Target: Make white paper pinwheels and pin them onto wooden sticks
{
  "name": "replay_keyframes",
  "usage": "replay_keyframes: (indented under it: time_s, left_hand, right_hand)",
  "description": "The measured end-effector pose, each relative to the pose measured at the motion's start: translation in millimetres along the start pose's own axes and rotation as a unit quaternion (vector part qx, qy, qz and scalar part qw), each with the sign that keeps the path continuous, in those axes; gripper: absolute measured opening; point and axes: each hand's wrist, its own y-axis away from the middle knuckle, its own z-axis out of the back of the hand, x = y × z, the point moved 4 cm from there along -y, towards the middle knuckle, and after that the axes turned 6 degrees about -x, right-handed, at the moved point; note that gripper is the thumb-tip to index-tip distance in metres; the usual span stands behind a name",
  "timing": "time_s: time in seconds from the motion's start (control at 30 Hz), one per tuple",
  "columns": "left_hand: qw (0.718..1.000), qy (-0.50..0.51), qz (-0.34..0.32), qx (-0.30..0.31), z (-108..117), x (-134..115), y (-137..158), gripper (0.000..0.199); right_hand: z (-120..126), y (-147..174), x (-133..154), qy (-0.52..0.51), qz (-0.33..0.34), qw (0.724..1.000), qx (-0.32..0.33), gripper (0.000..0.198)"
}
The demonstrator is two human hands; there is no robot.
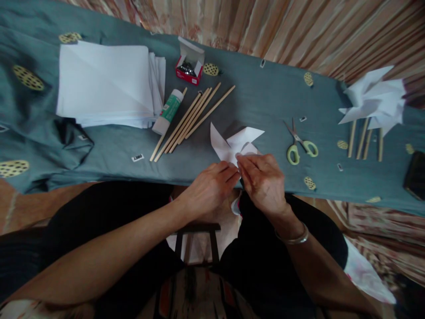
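Note:
A white paper pinwheel (236,141) is between my hands near the table's front edge, its pointed blades fanning away from me. My left hand (214,181) grips its lower left side, fingers curled on the paper. With thumb and fingertips pressed near the pinwheel's middle, my right hand (260,177) closes on it from the right. Whatever small thing may sit under the right fingertips is hidden. Green-handled scissors (296,142) lie to the right of my right hand, blades apart and pointing away. Wooden sticks (192,119) lie in a loose bunch to the left of the pinwheel.
A stack of white paper (104,82) lies at the left. Beside it are a glue stick (168,111) and an opened red box (189,68) of small shiny metal pieces. Several finished pinwheels (375,99) on sticks rest at the right. A dark object (415,175) sits at the right edge.

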Motion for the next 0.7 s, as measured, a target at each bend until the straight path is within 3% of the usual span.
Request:
replay_keyframes:
  time_s: [0.37,0.7]
  left_hand:
    - [1.000,0.006,0.003,0.002,1.9,0.5,-0.7,0.021]
    - [1.000,0.012,0.004,0.010,1.4,1.9,0.6,0.020]
  right_hand:
    - [2.6,0.5,-0.2,-0.016,-0.002,1.000,0.018,0.031]
    - [14.0,-0.8,2.1,0.039,-0.003,0.999,0.031,0.035]
